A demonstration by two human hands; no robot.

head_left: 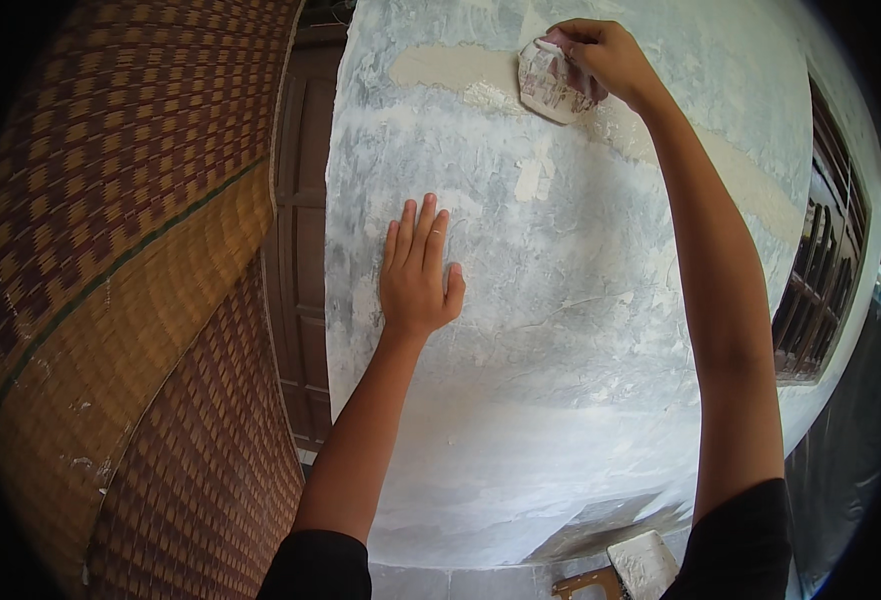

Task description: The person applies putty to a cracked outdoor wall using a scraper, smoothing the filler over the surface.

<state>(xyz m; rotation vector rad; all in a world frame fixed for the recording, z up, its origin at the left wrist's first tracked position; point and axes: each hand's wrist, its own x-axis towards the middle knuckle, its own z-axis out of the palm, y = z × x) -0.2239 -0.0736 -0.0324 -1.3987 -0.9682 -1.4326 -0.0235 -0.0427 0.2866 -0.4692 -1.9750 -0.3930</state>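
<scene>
My right hand is raised high on the pale, blotchy wall. Its fingers pinch the top edge of a flat putty scraper, a roughly rounded, pinkish plate smeared with whitish filler. The scraper lies against the wall over a beige strip of filler, which runs out to its left and on behind my right forearm. Lower and to the left, my left hand rests flat on the wall, fingers stretched upward and thumb apart, holding nothing. A small pale filler patch sits between the two hands.
A brown and tan woven mat hangs along the left, beside a brown panelled door. At right is a dark barred window. On the grey floor below lie a white-smeared board and a brown wooden piece.
</scene>
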